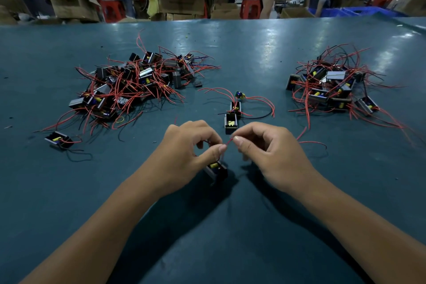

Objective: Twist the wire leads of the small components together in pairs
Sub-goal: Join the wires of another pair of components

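- Left hand [187,145] and right hand [265,145] low over the counter [253,53], fingertips nearly meeting.
- Both pinching one red lead [229,142], thumb against forefinger at each end.
- Component [216,169] under the left hand, just beneath the lead.
- Left pile [138,83] and right pile [334,85] farther back, well apart.
- Three loose components [234,112] between the piles.
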Tool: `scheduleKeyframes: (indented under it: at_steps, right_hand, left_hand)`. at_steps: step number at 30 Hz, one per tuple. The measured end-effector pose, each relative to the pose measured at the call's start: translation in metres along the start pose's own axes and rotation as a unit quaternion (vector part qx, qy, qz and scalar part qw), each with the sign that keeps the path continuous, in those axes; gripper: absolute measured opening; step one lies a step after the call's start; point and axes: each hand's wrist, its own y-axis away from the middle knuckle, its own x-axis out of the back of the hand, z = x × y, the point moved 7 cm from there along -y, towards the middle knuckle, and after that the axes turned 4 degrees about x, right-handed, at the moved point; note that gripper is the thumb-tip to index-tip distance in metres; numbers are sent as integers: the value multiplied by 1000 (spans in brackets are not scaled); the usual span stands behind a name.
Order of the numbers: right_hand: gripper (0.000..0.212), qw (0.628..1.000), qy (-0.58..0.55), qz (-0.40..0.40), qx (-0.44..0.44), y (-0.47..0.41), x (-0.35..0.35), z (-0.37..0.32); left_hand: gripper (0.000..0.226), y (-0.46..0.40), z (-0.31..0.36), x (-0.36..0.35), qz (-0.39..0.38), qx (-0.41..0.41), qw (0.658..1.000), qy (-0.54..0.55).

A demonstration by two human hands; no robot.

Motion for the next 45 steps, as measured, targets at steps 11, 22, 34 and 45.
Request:
scheduleKeyframes:
  at_steps: [11,22,34,45]
  right_hand:
    - [19,964,130,-220,71,0,51,-38]
    - [18,937,202,-242,151,8,2,-31]
    - [7,923,241,-244,175,7,1,-23]
    - [2,942,214,-217,138,4,16,-12]
  left_hand:
    - [28,24,36,43,-91,-160,976,116]
    - [27,19,34,-12,-78,-153,984,-52]
    - [32,9,11,-24,-21,-95,993,73]
    - [22,7,14,-30,13,-145,989,2]
